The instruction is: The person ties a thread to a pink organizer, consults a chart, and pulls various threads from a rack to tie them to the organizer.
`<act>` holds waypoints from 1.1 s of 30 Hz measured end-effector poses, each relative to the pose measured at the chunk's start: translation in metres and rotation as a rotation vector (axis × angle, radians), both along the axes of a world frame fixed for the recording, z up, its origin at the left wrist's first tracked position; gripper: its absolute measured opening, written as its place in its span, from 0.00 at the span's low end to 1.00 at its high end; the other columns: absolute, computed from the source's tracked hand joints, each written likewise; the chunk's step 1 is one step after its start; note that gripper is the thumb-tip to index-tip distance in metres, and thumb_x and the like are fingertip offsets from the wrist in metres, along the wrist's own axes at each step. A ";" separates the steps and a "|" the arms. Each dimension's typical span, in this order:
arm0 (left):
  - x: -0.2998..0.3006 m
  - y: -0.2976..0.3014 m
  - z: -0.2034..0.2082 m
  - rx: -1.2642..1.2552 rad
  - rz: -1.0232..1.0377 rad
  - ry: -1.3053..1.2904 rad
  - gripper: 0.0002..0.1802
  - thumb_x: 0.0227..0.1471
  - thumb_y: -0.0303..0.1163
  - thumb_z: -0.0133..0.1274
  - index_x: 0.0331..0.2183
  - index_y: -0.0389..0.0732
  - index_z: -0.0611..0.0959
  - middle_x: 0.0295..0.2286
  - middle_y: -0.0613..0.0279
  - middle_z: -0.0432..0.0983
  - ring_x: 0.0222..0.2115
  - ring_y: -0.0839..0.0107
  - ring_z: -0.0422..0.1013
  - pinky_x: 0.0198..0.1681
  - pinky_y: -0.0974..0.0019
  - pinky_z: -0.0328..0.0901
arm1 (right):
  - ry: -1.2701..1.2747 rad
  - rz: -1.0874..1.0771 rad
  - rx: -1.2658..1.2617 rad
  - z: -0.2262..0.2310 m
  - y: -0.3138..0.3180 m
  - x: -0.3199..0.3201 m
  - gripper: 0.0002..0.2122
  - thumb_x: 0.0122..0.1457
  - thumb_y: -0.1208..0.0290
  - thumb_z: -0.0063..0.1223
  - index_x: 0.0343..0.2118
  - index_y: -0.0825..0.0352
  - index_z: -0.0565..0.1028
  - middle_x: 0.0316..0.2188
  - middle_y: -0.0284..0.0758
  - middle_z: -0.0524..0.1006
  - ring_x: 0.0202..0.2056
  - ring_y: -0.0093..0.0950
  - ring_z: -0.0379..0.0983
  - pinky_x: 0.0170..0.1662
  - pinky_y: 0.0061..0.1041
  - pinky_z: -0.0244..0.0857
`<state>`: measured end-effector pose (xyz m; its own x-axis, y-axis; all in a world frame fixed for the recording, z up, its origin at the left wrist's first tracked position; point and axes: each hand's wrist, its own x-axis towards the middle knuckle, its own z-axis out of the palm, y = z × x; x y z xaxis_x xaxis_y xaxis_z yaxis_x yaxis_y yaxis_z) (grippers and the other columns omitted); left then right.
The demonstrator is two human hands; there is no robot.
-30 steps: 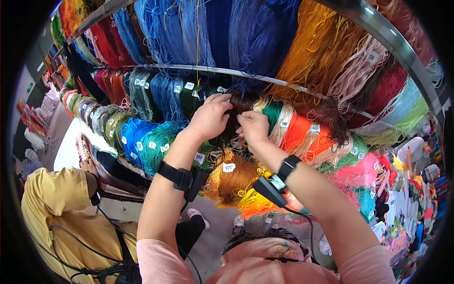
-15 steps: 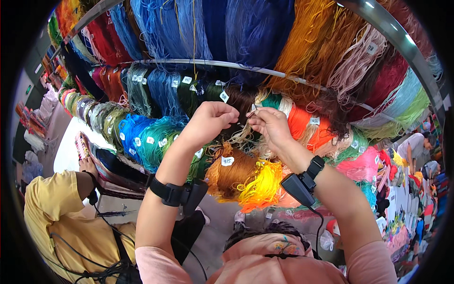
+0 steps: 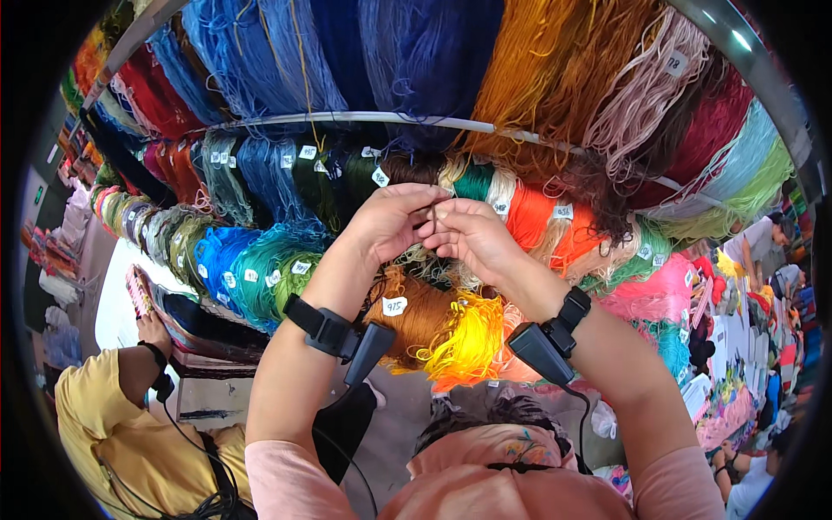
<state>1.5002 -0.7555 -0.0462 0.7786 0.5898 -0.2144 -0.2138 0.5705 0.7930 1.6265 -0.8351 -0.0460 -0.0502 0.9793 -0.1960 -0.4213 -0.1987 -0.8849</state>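
My left hand [image 3: 392,222] and my right hand [image 3: 472,236] meet at the fingertips over the lower row of yarn skeins. Both are closed in a pinch. Something thin and dark seems to sit between the fingers, too small to name. Just below them hang a brown skein [image 3: 414,328] with a white tag and a bright yellow skein [image 3: 472,334]. To the right of my right hand lies an orange skein [image 3: 530,217]. A dark green skein [image 3: 472,182] and a cream one [image 3: 502,191] show just beyond my fingers.
Blue skeins [image 3: 321,61] and rust-brown skeins [image 3: 555,69] hang from the upper rail [image 3: 390,116]. Blue and teal skeins [image 3: 260,251] lie left of my forearm. A co-worker in a yellow shirt [image 3: 130,433] is at lower left, a hand on dark striped fabric. More people are at right.
My hands, apart half a second ago, have come together until the fingertips touch. The whole view has shifted slightly, with the skeins now further left.
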 end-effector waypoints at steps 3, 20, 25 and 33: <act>-0.002 -0.002 0.002 -0.099 0.069 -0.034 0.10 0.47 0.27 0.43 0.32 0.30 0.73 0.31 0.54 0.70 0.32 0.67 0.68 0.34 0.67 0.65 | -0.007 -0.010 -0.016 0.000 0.000 0.001 0.06 0.52 0.71 0.40 0.26 0.69 0.67 0.23 0.36 0.72 0.23 0.22 0.70 0.23 0.15 0.63; -0.009 -0.013 0.001 -0.006 0.071 -0.063 0.09 0.48 0.28 0.41 0.29 0.34 0.74 0.24 0.59 0.71 0.23 0.75 0.68 0.25 0.73 0.65 | -0.018 -0.055 -0.047 0.006 -0.003 0.000 0.04 0.48 0.74 0.44 0.23 0.68 0.68 0.22 0.33 0.72 0.21 0.19 0.70 0.21 0.13 0.61; -0.006 -0.015 0.003 -0.005 0.102 -0.039 0.10 0.49 0.29 0.40 0.29 0.34 0.74 0.25 0.59 0.71 0.24 0.74 0.68 0.27 0.71 0.66 | -0.016 -0.032 -0.020 0.001 -0.002 -0.001 0.05 0.50 0.72 0.44 0.23 0.66 0.68 0.17 0.28 0.69 0.16 0.16 0.64 0.18 0.12 0.57; 0.000 -0.013 0.003 0.787 0.516 0.586 0.07 0.39 0.25 0.51 0.24 0.31 0.77 0.16 0.60 0.72 0.16 0.78 0.69 0.19 0.78 0.63 | -0.132 -0.177 0.100 0.011 -0.006 0.010 0.08 0.53 0.71 0.38 0.26 0.68 0.70 0.09 0.23 0.59 0.10 0.12 0.48 0.13 0.12 0.42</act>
<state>1.4997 -0.7681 -0.0436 0.3005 0.9476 0.1080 0.2459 -0.1864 0.9512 1.6370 -0.8408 -0.0350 0.1435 0.9855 -0.0907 -0.3214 -0.0403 -0.9461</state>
